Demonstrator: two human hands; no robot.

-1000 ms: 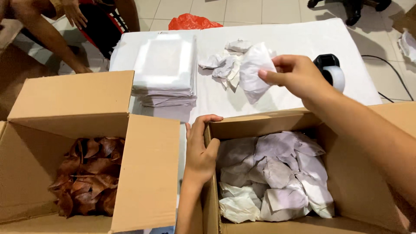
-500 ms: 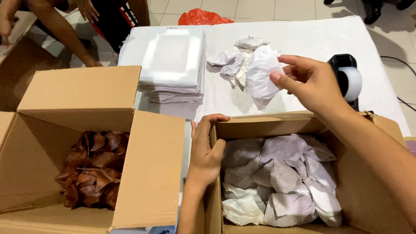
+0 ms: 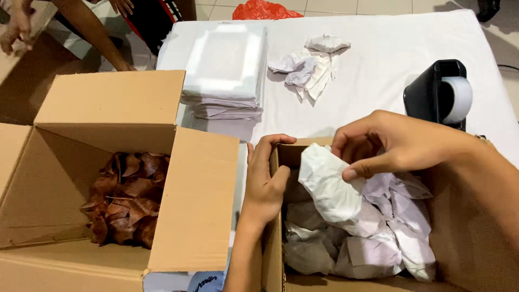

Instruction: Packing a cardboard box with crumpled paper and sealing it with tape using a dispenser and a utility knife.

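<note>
A white-covered table (image 3: pixel 389 81) filled the upper half of the view, running from about ten o'clock round to two o'clock. Below it at eight o'clock stood a large open cardboard box (image 3: pixel 108 135) with its flaps spread, and in its bottom lay a heap of dry brown leaves (image 3: pixel 127 194). At five o'clock stood a second cardboard box (image 3: pixel 275 254), open too, packed with white paper-wrapped bundles (image 3: pixel 373 243).

On the table at eleven o'clock sat a stack of flat white paper sheets (image 3: pixel 227 70), and at twelve o'clock, just beside it, a loose pile of crumpled white wrappings (image 3: pixel 311 67). A black tape dispenser (image 3: pixel 432 94) with a pale roll stood at two o'clock near the table's edge. A red plastic bag (image 3: pixel 265 10) showed beyond the table's far edge at twelve o'clock. Another person's arm (image 3: pixel 92 32) reached down at ten o'clock, past the first box.

The right hand (image 3: pixel 394 143) came in from three o'clock and pinched one white wrapped bundle (image 3: pixel 330 184) between thumb and fingers, holding it over the second box's near-left corner, just above the others. The left hand (image 3: pixel 267 184), at six o'clock, was clasped around the left wall of that box, fingers curled over its rim and thumb inside.
</note>
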